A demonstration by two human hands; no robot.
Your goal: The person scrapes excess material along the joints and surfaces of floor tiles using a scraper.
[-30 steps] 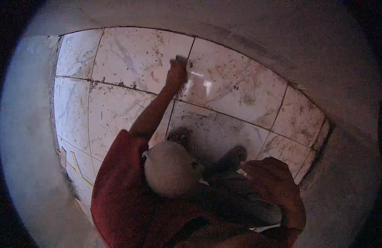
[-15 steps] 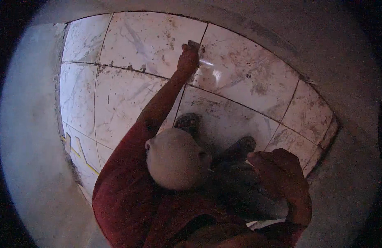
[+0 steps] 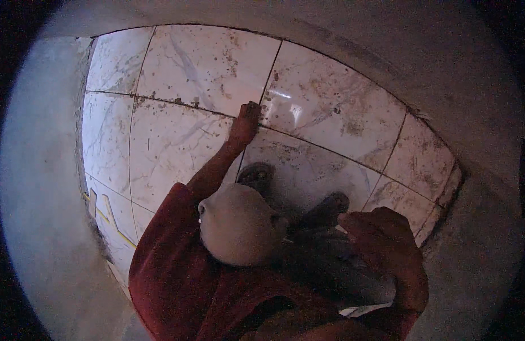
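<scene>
My left hand [image 3: 246,120] is closed on the floor, close to where two dark tile joints cross. A small flat grey piece [image 3: 252,104] shows at its fingertips, mostly hidden; its kind is unclear. Marbled white tiles [image 3: 183,62] under and around it carry brown smears and specks. At the lower right, my right hand [image 3: 384,238] is raised over my lap, fingers curled together. A bit of white shows beside its fingertips, but I cannot make out what it is. Between my arms, a smooth pale rounded shape [image 3: 242,224] covers part of my legs.
Two dark shoes [image 3: 256,175] [image 3: 330,206] rest on the tiles in front of me. Yellow-edged strips [image 3: 106,210] lie at the left edge of the tiling. Bare grey surfaces [image 3: 41,170] border the tiles at left, far side and right.
My left hand has drawn back toward me along the tile joint, bringing the flat grey piece with it. My right hand has stayed nearly in place.
</scene>
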